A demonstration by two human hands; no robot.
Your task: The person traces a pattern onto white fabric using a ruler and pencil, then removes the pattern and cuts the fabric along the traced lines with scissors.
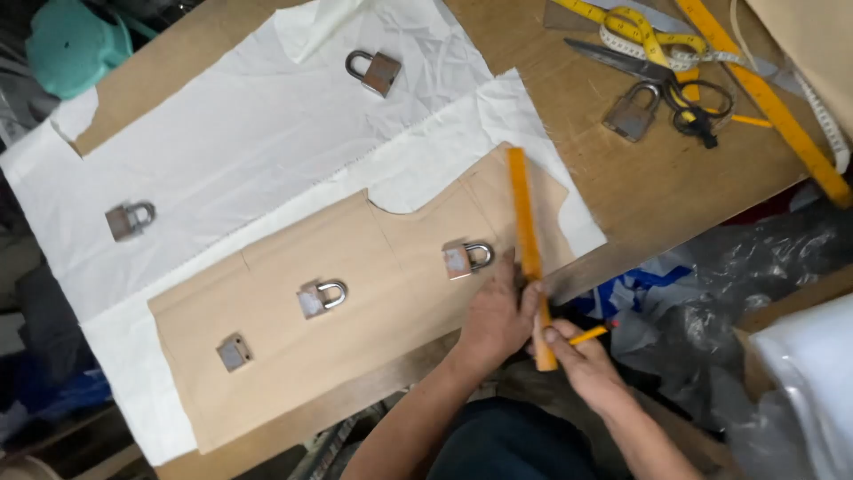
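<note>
From the head view, your left hand (498,311) pins the orange ruler (528,240) along the right edge of the tan paper pattern (355,293) on the white fabric (249,151), while your right hand (582,360) grips a yellow pencil (589,335), so next calls for steady ruler pressure as you mark.

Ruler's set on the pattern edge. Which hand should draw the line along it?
Right, probably. The right hand already holds the yellow pencil at the orange ruler's near end, beside the edge. The left hand presses the ruler onto the brown paper pattern, so it is busy steadying.
</note>
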